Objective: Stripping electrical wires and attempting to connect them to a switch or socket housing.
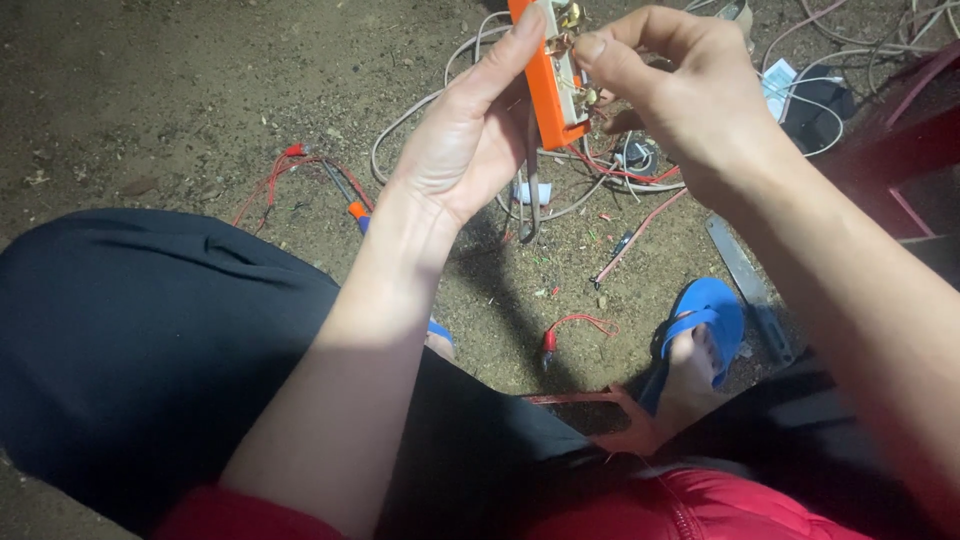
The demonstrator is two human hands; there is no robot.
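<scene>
Knees below, hands [470, 130] [680, 90] gripping orange socket [545, 90]

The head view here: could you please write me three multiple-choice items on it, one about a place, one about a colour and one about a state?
1. Where does the screwdriver with the orange handle lie?
A. On the dirt ground, left of the left hand
B. On the person's lap
C. In the right hand

2. What colour is the sandal on the foot?
A. Green
B. Blue
C. White

3. How is the orange socket block held?
A. Lying loose on the ground
B. Hanging from a cable alone
C. Gripped by the left hand, with the right hand pinching at its metal contacts

Answers:
1 A, it rests on the soil beside red wires.
2 B, its straps and sole are blue.
3 C, the left fingers wrap the block while the right thumb and fingertips meet at its open side.
</scene>
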